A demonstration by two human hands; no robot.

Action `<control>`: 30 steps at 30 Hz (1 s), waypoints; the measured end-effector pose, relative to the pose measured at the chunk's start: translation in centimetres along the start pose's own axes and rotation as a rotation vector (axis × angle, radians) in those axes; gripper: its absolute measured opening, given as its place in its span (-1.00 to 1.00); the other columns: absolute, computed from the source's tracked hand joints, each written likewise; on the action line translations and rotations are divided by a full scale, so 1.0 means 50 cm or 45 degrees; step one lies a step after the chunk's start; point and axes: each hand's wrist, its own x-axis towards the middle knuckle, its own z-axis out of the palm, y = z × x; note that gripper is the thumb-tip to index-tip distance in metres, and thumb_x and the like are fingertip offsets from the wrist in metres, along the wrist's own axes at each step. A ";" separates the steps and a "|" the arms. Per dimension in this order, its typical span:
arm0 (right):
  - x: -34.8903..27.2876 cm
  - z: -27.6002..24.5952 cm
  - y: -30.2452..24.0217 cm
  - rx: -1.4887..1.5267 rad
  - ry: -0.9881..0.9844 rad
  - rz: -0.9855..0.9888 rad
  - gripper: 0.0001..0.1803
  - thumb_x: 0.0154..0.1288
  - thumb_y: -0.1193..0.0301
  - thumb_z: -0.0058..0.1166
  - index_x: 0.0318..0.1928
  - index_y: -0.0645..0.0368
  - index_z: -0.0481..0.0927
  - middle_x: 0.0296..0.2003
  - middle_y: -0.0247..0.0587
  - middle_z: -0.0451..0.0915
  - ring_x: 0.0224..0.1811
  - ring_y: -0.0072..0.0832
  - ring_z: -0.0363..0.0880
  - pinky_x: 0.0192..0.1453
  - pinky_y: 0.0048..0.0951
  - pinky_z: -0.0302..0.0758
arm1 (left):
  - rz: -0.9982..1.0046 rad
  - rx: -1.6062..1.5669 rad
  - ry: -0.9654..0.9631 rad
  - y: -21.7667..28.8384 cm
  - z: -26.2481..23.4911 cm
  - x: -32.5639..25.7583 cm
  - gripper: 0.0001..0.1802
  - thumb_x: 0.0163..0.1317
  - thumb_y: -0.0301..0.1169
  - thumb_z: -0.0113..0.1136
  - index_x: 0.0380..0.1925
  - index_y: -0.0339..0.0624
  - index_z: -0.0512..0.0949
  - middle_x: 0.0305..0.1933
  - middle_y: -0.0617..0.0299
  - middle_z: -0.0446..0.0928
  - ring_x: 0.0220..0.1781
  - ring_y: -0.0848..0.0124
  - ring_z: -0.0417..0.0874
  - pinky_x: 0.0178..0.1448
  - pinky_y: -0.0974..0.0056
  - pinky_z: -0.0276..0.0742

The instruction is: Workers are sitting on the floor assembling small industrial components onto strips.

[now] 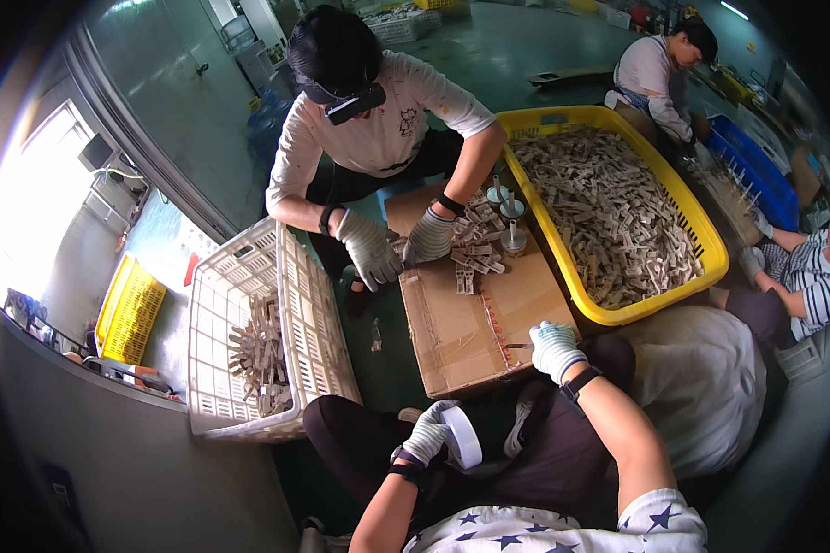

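Observation:
My gloved left hand [426, 436] is low in the middle, above my lap, closed around a wide white ring [463, 437] that looks like a roll of tape. My right hand [555, 350], also in a striped white glove, rests at the near right corner of a cardboard box [452, 341]. Its fingers are closed on a thin dark stick-like tool [518, 346] pointing left over the box; its exact kind is too small to tell. Farther back on the box lie several small greyish-beige parts [475, 263], beside small jars [514, 241] with sticks standing in them.
Across the box, a person's gloved hands [369, 253] work close together. A yellow crate [609, 315] full of similar parts stands right, a white crate [240, 424] with more left. A white sack [701, 369] lies by my right arm. Other people sit far right, near a blue crate [756, 166].

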 end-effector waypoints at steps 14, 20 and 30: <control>-0.007 0.021 -0.016 0.408 0.188 -0.323 -0.78 0.25 0.33 0.03 -0.15 0.15 0.54 -0.18 -0.01 0.64 -0.11 -0.07 0.63 -0.02 -0.11 0.56 | -0.104 -0.259 0.069 0.004 0.015 -0.007 -0.35 -0.08 -0.91 -0.06 0.03 -0.15 0.55 -0.10 0.29 0.62 -0.07 0.40 0.64 0.07 0.26 0.59; -0.032 0.035 -0.086 0.447 0.178 -0.694 -0.73 0.28 0.33 -0.04 -0.04 0.09 0.55 -0.33 -0.04 0.66 -0.27 -0.05 0.65 -0.17 -0.06 0.56 | -0.072 -0.179 0.130 -0.011 0.012 -0.002 -0.33 -0.10 -0.92 -0.08 0.02 -0.15 0.56 -0.11 0.30 0.61 -0.07 0.41 0.62 0.09 0.25 0.58; -0.064 -0.003 -0.191 0.218 0.097 -0.898 -0.70 0.28 0.33 -0.04 -0.02 0.06 0.60 -0.19 -0.10 0.65 -0.17 -0.15 0.66 -0.12 -0.10 0.56 | -0.021 -0.227 0.134 -0.018 0.025 0.001 -0.55 0.10 -0.69 0.29 0.02 -0.13 0.54 -0.07 0.27 0.62 -0.07 0.43 0.63 0.05 0.25 0.59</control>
